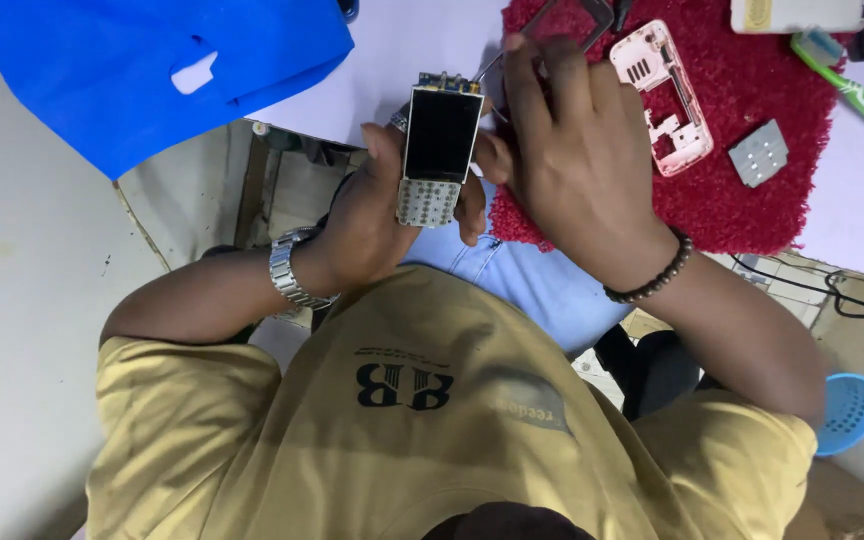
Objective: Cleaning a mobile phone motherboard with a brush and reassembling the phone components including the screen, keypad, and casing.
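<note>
My left hand (367, 215), with a metal watch on its wrist, holds a stripped phone board (440, 150) upright; the board has a dark screen above a bare keypad grid. My right hand (572, 150), with a bead bracelet on its wrist, is closed on a thin metal tool (488, 64). The tool's tip is at the top edge of the board. Both hands hover over the white table's edge, partly above a red fuzzy mat (752, 205). My right hand's fingertips are hidden.
On the mat lie a pink phone housing (662, 95), a grey keypad plate (758, 153) and a dark phone frame (577, 12). A green-and-white toothbrush (857, 92) lies at the right, a blue bag (132, 60) at the top left, black cables (832, 290) and a blue round perforated object (849, 410) at the lower right.
</note>
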